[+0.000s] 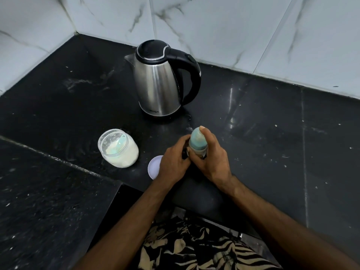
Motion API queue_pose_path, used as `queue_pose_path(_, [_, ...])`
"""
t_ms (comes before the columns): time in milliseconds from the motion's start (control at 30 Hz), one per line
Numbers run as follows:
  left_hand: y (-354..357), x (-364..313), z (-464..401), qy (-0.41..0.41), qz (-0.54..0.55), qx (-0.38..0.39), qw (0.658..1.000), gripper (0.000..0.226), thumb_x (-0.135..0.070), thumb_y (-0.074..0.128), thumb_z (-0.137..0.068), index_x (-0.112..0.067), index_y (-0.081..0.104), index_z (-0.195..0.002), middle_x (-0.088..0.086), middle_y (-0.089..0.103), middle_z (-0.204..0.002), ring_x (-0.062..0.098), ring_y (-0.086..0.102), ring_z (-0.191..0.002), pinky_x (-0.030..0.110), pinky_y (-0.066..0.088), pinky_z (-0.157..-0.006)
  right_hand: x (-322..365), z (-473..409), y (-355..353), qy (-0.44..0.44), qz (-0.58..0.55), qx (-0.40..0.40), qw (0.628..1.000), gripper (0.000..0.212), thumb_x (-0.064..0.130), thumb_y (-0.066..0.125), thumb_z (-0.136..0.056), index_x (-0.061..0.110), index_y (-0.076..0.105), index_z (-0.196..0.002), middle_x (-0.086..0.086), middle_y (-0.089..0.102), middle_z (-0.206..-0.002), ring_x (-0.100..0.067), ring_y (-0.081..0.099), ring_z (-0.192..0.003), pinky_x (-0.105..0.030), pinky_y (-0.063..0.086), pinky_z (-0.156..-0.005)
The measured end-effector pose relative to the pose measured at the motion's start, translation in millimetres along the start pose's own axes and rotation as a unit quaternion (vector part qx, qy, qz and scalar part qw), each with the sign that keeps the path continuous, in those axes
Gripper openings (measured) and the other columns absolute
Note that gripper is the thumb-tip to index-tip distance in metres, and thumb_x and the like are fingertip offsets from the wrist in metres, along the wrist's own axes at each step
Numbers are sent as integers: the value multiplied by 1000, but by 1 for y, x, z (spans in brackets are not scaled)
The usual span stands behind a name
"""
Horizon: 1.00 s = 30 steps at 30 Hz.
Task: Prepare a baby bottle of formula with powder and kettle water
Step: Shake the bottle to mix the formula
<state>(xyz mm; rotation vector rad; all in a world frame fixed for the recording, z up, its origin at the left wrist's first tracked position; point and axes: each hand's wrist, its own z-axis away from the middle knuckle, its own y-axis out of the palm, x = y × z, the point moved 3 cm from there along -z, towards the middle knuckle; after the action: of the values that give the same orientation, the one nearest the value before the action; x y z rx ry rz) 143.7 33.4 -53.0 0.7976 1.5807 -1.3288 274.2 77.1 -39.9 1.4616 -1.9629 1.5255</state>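
Note:
A baby bottle point(197, 142) with a teal cap stands upright on the black counter near its front edge. My left hand point(173, 162) grips its lower body from the left. My right hand point(212, 158) wraps it from the right, the thumb resting against the cap's top. An open glass jar of white formula powder point(120, 151) stands to the left with a teal scoop point(116, 145) inside. The steel kettle point(161, 84) with black lid and handle sits behind, lid shut, spout pointing left.
A round white jar lid point(153, 167) lies flat on the counter point(272, 133) just left of my left hand, partly hidden by it. Marble-tiled walls point(233, 26) close the corner behind the kettle. The counter's front edge point(194, 203) runs under my forearms.

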Motion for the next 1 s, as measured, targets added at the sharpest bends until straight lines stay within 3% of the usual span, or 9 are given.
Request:
queue_pose_path(200, [-3, -5, 0, 13, -16, 11, 1000, 44, -15, 58, -91, -32, 51, -131, -13, 70, -114, 4, 67, -103, 39, 56, -88, 1, 2, 1, 0, 32, -1, 999, 80, 39, 71, -83, 37, 23, -146, -6, 58, -132, -21, 68, -98, -38, 61, -73])
queue_pose_path(467, [-13, -6, 1, 37, -62, 68, 995, 61, -12, 62, -84, -28, 44, -140, -8, 65, -127, 8, 62, -117, 37, 51, -97, 0, 9, 4, 48, 24, -9, 999, 92, 39, 79, -82, 49, 14, -147, -3, 59, -135, -23, 67, -108, -40, 58, -83])
queue_pose_path(633, [-21, -2, 1, 59, -71, 93, 991, 60, -18, 68, -85, -25, 44, -140, -9, 60, -134, 4, 57, -122, 35, 48, -103, -1, 9, 2, 63, 20, 18, 998, 97, 37, 80, -81, 52, 12, -149, 1, 55, -138, -19, 64, -113, -44, 58, -88])
queue_pose_path(733, [-30, 6, 2, 60, -95, 58, 992, 52, -26, 69, -88, -25, 50, -136, -10, 60, -135, 6, 56, -124, 38, 47, -103, -1, 6, -3, 73, -24, 40, 996, 95, 42, 76, -83, 55, 10, -150, 4, 53, -140, -17, 61, -117, -47, 57, -92])
queue_pose_path(833, [-45, 13, 6, 73, -132, -15, 988, 43, -31, 68, -89, -24, 57, -129, -9, 62, -130, 11, 58, -120, 37, 47, -100, -4, -4, -12, 119, -127, 34, 984, 98, 40, 80, -81, 48, 13, -153, 22, 58, -130, -7, 63, -115, -40, 56, -95])
queue_pose_path(933, [-53, 19, 17, 103, -177, -48, 978, 46, -38, 70, -87, -19, 59, -128, -5, 63, -128, 14, 57, -117, 34, 45, -99, -2, -13, -21, 145, -192, 6, 971, 103, 35, 83, -78, 41, 13, -153, 34, 58, -120, -6, 66, -107, -34, 57, -91])
queue_pose_path(1000, [-56, 26, 26, 108, -192, -47, 974, 51, -42, 71, -87, -17, 58, -130, -3, 62, -129, 14, 56, -117, 31, 44, -98, 5, -24, -25, 151, -245, -15, 958, 102, 31, 82, -79, 35, 13, -154, 32, 60, -117, -8, 67, -104, -36, 59, -89])
